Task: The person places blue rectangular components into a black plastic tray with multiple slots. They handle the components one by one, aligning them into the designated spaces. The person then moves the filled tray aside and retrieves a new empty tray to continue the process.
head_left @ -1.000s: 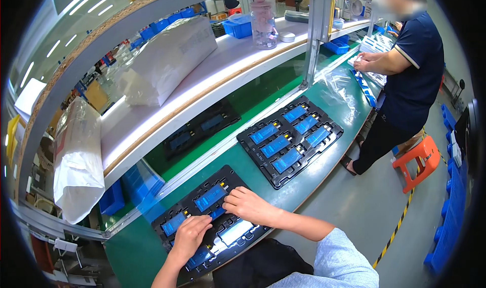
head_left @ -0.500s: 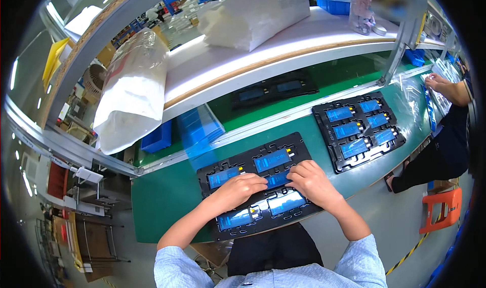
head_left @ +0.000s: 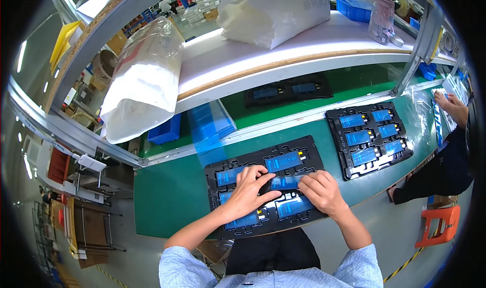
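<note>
A: Far L?
B: Wht bag point(head_left: 139, 88) on shelf point(head_left: 298, 55); blue bin point(head_left: 166, 130) below, nr blue sheets point(head_left: 205, 128).
A: Next?
B: Black tray point(head_left: 313, 150) on green bench point(head_left: 164, 197). L hand point(head_left: 248, 189) over its L side, thumb & fingers parted around L end of a blue pack point(head_left: 285, 182); can't tell if they grip.
A: Pack pos.?
B: Betw. both hands, mid row, R column of tray. In slot or lifted a bit, can't tell.
A: R hand point(head_left: 324, 193)?
B: Fingers bent & bunched, pinching pack's R end.
A: Further R?
B: 2nd tray point(head_left: 335, 125), apart from 1st, w/ six blue packs point(head_left: 358, 138). Then co-worker's hand point(head_left: 453, 108) nr bench edge; orange stool point(head_left: 439, 226) on floor.
</note>
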The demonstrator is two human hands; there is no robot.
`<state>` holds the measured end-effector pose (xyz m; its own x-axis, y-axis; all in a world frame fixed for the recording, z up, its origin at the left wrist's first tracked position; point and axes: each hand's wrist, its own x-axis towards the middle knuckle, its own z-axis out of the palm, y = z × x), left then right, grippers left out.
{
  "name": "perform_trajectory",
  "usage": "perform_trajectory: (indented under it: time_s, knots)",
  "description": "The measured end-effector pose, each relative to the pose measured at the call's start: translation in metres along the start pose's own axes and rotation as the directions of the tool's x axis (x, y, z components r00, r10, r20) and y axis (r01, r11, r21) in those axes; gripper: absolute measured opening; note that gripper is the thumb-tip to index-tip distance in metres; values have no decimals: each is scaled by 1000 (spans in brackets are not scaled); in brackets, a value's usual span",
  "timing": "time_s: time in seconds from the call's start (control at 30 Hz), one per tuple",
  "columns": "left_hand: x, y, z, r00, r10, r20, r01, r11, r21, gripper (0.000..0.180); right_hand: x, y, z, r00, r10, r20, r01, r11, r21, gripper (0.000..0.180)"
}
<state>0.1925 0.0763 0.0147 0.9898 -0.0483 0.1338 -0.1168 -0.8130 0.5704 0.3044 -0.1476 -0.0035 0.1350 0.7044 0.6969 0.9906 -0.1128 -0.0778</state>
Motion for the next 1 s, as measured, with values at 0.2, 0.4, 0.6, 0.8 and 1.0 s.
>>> perform_trajectory:
  time_s: [0.2,0.4,0.6,0.8,1.0]
  knots:
    - [-4,13,1,991,-110,79,130,609,-782,46,-12,-9,-9,984,-72,-161,50,989,-136,26]
    - [-23,36,-1,975,-219,42,161,560,-812,35,-5,-46,-24,799,594,-94,-471,715,516,71]
    - [-41,56,-8,970,-243,-29,137,637,-759,28,-35,-57,-26,499,718,485,-574,-145,806,31]
    - [-40,78,-10,883,-82,-463,-58,958,-281,29,-22,-89,-26,567,822,52,-622,385,682,15]
    - [-40,87,3,765,-81,-639,-54,980,-190,26,-9,-113,-20,667,725,-173,-557,639,531,12]
